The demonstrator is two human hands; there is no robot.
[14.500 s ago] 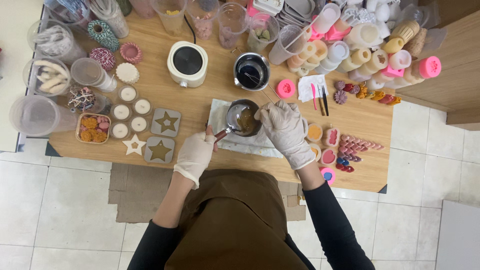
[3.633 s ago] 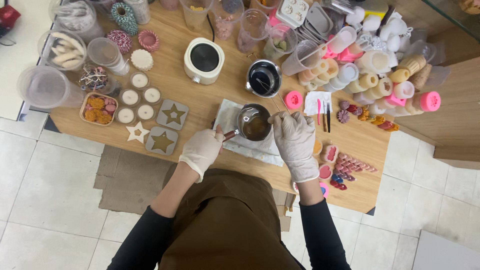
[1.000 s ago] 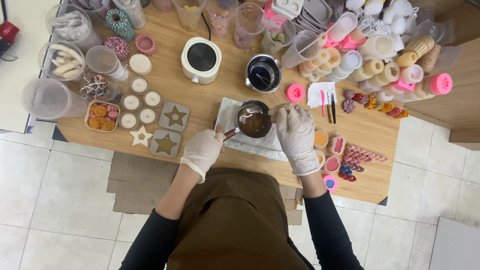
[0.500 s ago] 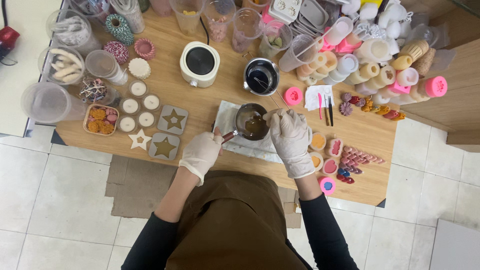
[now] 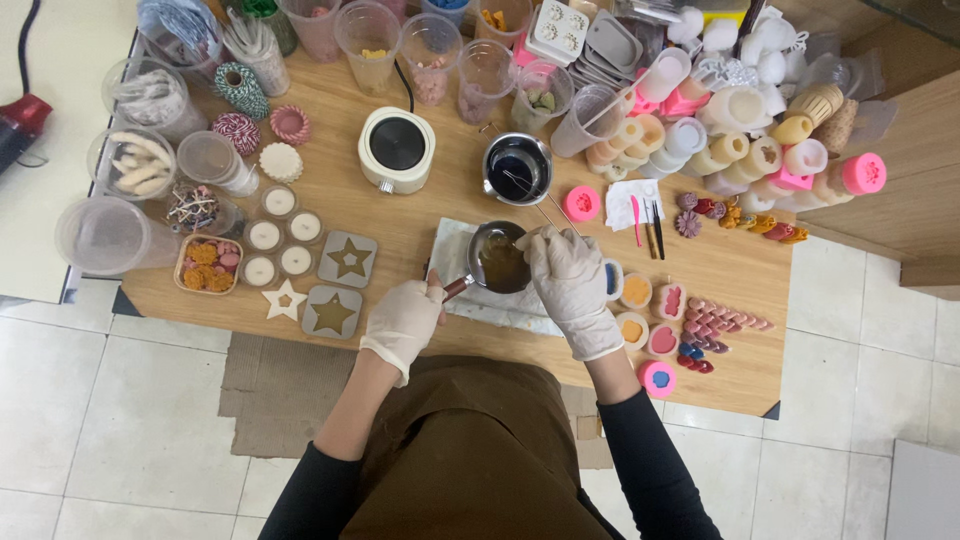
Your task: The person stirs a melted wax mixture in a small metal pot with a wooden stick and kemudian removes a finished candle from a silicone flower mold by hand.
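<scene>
Nearest us, our gloved left hand point(image 5: 403, 322) is curled shut around the dark handle of the small metal pot point(image 5: 498, 262), which sits over a pale cloth point(image 5: 470, 300) near the middle of the wooden table point(image 5: 420, 225). Our gloved right hand point(image 5: 572, 285) lies at the pot's right rim, fingers bent and pinched on a thin stick point(image 5: 545, 205) slanting up over it; how firmly, we cannot tell. The pot holds brownish liquid, so we judge it sloshy, perhaps warm, rigid and fairly light, and best taken by the handle and kept level. Just right of it lie small filled moulds point(image 5: 636, 292) and pink pieces point(image 5: 715, 318), close enough to be knocked. To the left are star moulds point(image 5: 347, 260) and round candles point(image 5: 264, 236). Farther off stand a white heater point(image 5: 396, 150), a second metal pot point(image 5: 517, 168), and rows of clear cups point(image 5: 366, 32).
</scene>
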